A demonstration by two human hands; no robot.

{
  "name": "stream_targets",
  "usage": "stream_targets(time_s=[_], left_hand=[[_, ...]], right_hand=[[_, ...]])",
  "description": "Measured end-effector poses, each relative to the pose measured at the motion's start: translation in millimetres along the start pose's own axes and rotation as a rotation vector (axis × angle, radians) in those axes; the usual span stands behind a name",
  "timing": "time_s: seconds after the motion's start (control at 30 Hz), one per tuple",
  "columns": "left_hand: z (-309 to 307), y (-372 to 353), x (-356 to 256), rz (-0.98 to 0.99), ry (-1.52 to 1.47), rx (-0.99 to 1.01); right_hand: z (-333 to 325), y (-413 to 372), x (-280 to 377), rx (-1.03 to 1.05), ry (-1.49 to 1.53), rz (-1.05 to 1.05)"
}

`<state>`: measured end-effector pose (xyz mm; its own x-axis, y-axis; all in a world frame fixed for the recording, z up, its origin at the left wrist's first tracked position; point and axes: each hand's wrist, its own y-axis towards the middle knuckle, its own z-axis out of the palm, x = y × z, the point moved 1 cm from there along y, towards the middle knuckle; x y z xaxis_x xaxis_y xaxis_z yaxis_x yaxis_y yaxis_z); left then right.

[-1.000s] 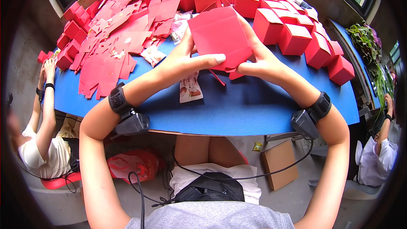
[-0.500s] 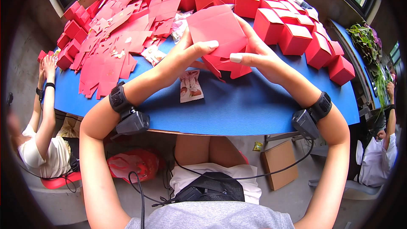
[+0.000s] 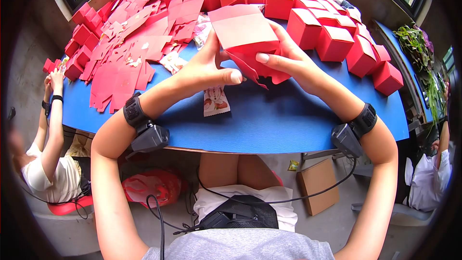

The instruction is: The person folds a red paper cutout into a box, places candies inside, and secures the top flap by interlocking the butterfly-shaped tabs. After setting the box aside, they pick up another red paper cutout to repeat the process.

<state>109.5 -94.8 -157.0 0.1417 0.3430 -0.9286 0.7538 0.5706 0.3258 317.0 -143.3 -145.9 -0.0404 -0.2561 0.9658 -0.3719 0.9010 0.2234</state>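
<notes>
A partly folded red paper box [image 3: 248,31] is held up over the blue table, its smooth panel facing up and loose flaps hanging at the near side. My right hand [image 3: 288,53] grips its right side, thumb on the near face and fingers behind. My left hand [image 3: 211,67] is at the left side, its fingers partly hidden behind the box and its thumb stretched out beside the lower flaps. Below my left hand lies a wrapped packet [image 3: 216,102] with a printed picture, its top partly covered by the hand.
Flat red box blanks [image 3: 120,74] are heaped at left. Folded red boxes [image 3: 335,43] stand in rows at right. Another wrapped packet [image 3: 173,61] lies by the heap. A co-worker's hands [image 3: 55,78] are at the far left; another person [image 3: 429,178] sits at right. Cables cross my lap.
The box has tipped so its upper panel faces up and its near side shows. My left thumb has come off the panel and moved down; my right thumb has shifted slightly up.
</notes>
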Motion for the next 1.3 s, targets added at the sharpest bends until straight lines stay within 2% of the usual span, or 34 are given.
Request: stream_targets(time_s=[0.07,0.13,0.73,1.03,1.1,1.3], left_hand=[[1,-1,-4,0.001,-0.028,0.009],[8,-1,-16,-0.184,-0.011,-0.104],[7,4,-9,-0.039,0.007,-0.344],[6,4,-18,-0.093,0.017,-0.291],[7,4,-17,-0.085,0.015,-0.282],[10,4,-17,-0.030,0.014,-0.223]], right_hand=[[2,-1,-1,-0.006,0.013,-0.027],[3,0,-3,-0.011,0.025,-0.053],[-6,3,-9,0.001,-0.011,-0.019],[-6,5,-8,-0.019,0.100,-0.049],[-5,5,-8,-0.005,0.011,-0.157],[-4,5,-4,-0.006,0.045,-0.131]])
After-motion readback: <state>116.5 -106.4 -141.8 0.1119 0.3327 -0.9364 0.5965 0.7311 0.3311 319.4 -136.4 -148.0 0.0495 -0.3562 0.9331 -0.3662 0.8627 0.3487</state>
